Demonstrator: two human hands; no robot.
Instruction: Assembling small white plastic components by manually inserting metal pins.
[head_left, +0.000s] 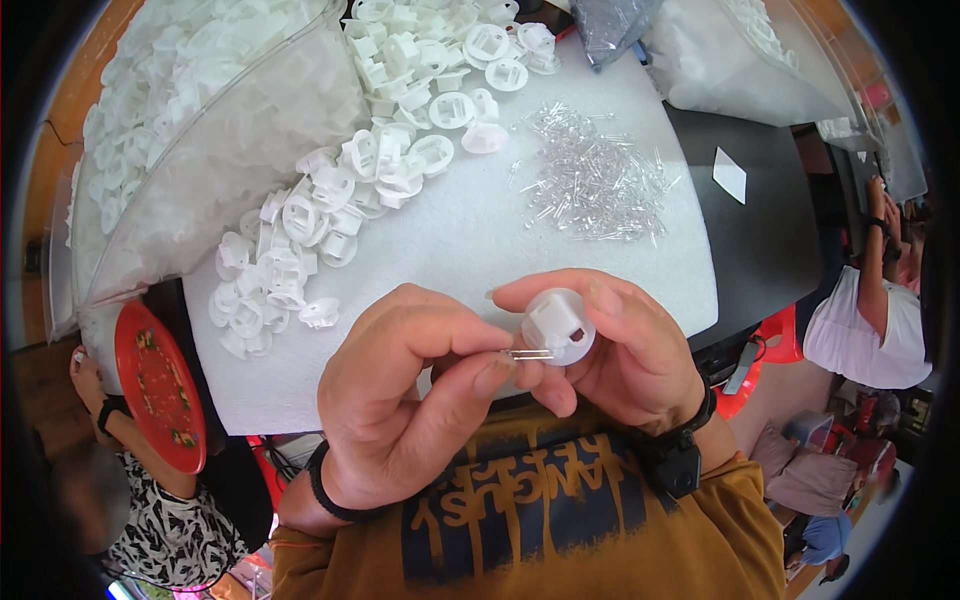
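Note:
My left hand [395,390] pinches a small LED between thumb and forefinger. Its body is hidden by the fingertips, and its thin metal leads [532,354] point right. My right hand [645,345] grips a round white plastic part [550,316] with a raised boxy middle and a small opening. The leads lie across the part's near side; I cannot tell whether they touch it. Beyond my hands, a heap of clear LEDs [605,180] with wire leads is spread on the white table covering [470,220]. Loose white plastic parts [305,220] like the held one form a band at left.
A large clear bag [230,150] full of white parts stands at the far left. Another bag [740,70] and a grey bag [612,25] lie at the back. A red tray [160,385] is at left, a white diamond-shaped piece [729,176] at right. Other people sit on both sides.

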